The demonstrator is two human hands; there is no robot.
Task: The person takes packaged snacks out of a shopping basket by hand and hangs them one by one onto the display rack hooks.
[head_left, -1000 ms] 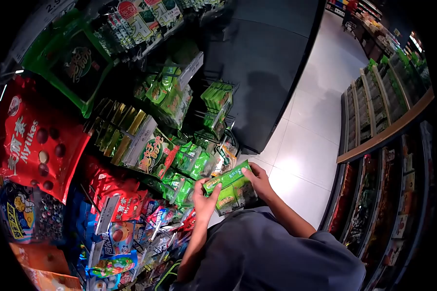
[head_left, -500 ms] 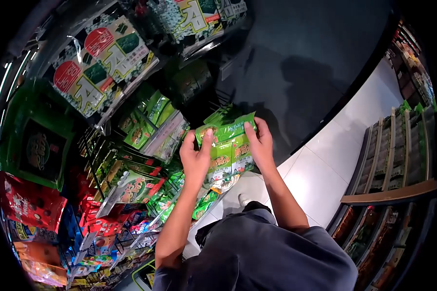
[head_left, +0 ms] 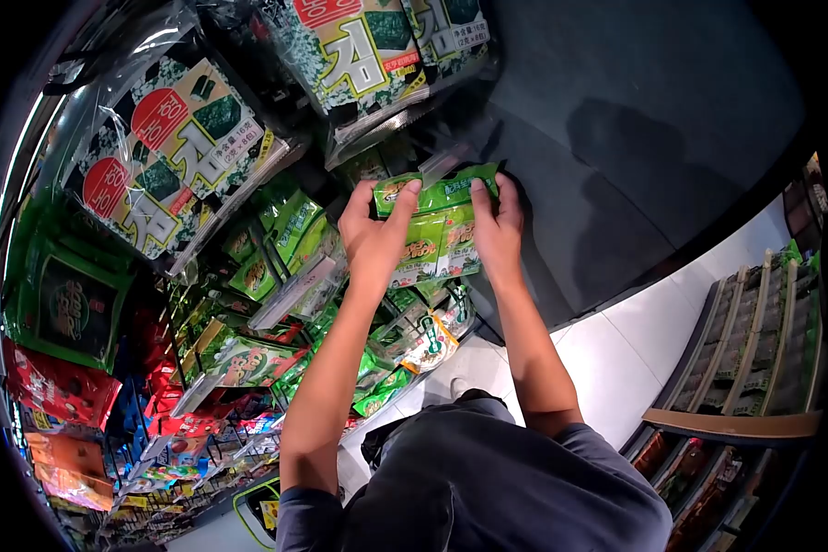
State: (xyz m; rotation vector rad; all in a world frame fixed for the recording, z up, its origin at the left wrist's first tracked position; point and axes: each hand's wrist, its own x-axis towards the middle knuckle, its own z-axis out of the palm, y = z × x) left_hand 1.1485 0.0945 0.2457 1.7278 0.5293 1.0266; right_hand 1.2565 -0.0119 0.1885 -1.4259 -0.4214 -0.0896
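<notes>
Both my hands hold a green snack packet strip [head_left: 430, 239] up in front of the rack. My left hand [head_left: 377, 224] grips its upper left corner, thumb on the front face. At the upper right edge my right hand [head_left: 499, 225] pinches it the same way. The strip has a folded green top and two printed panels below, with white lower parts. Behind my left hand, similar green packets [head_left: 290, 230] hang on the rack hooks. Large seaweed packs [head_left: 179, 152] hang at the upper left.
Red bags [head_left: 60, 382] and orange bags [head_left: 69, 455] hang low on the left. Price tag holders [head_left: 294, 290] stick out from the rack. A dark panel [head_left: 635, 101] stands ahead, and a shelf unit [head_left: 745, 340] is on the right over white floor tiles [head_left: 616, 331].
My hands have moved up and forward with the packet strip, nearer the rack. The view has shifted, so the hanging seaweed packs look larger and closer.
</notes>
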